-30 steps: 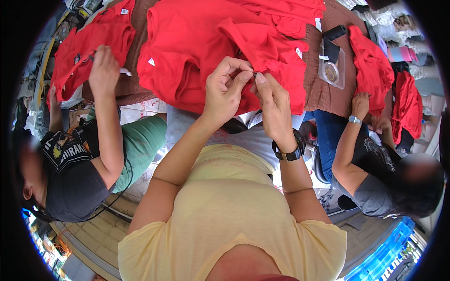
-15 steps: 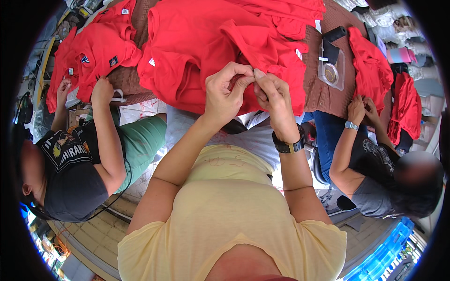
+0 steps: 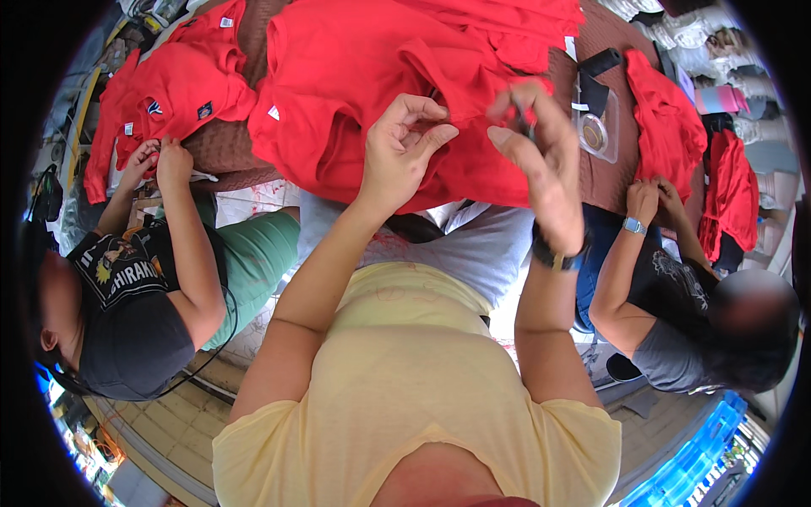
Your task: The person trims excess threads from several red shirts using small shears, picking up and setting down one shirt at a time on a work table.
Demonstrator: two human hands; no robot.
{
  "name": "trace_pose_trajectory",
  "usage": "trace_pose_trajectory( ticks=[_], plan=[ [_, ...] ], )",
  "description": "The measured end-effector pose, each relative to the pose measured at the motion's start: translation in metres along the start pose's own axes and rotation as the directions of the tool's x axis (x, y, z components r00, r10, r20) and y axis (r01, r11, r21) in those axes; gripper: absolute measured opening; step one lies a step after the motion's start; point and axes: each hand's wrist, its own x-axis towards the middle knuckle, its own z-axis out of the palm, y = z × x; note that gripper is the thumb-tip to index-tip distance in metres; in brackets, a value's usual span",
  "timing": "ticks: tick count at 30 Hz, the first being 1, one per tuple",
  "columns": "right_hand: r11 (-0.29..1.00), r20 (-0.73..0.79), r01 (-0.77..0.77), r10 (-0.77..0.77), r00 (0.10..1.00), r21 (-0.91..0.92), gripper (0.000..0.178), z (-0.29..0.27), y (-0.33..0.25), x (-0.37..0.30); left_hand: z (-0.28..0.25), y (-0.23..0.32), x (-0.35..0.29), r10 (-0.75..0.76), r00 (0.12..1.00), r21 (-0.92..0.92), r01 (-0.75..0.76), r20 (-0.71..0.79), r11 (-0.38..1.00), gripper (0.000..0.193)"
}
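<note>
In the middle, my left hand (image 3: 401,152) is raised over a large red garment (image 3: 338,68), fingers curled, with a gap between thumb and index tip. Nothing shows in that gap, though a fine thread would be too small to see. My right hand (image 3: 545,160), smeared by motion, is apart from it to the right, over the garment's right edge. A small dark, shiny thing (image 3: 530,127) sits among its curled fingers; its kind is too blurred to tell. Both hands appear clear of the cloth.
The garment lies on a brown textured table cover (image 3: 596,182). A clear plastic box (image 3: 601,135) holding a round item stands to its right, beside a black strip (image 3: 594,93). People on both sides handle red garments (image 3: 182,101); stacked goods (image 3: 718,38) stand far right.
My two hands were together at the fingertips and have parted. The right hand has swung right and slightly up; the left has moved little. The left co-worker's hands have come together.
</note>
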Motion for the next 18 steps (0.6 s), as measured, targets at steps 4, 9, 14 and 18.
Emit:
trace_pose_trajectory(
  ticks=[4,9,14,18],
  plan=[
    [0.970,0.403,0.176,-0.096,0.910,-0.166,0.031,-0.006,0.019,0.060,-0.005,0.000,0.005,0.025,0.999,0.120,-0.027,0.022,0.992,0.013],
    [0.939,0.621,0.182,0.041,0.782,-0.292,0.029,-0.007,0.027,0.084,-0.022,0.022,0.011,0.058,0.998,0.440,-0.059,0.014,0.896,0.013],
    [0.936,0.507,0.242,-0.085,0.858,-0.254,0.026,0.000,0.029,0.067,-0.035,0.020,0.014,-0.027,1.000,0.440,0.029,-0.010,0.897,0.006],
    [0.857,0.345,0.324,-0.187,0.920,-0.401,0.023,-0.010,0.027,0.052,-0.031,0.044,0.000,-0.214,0.976,0.234,0.201,0.030,0.951,0.006]
  ],
)
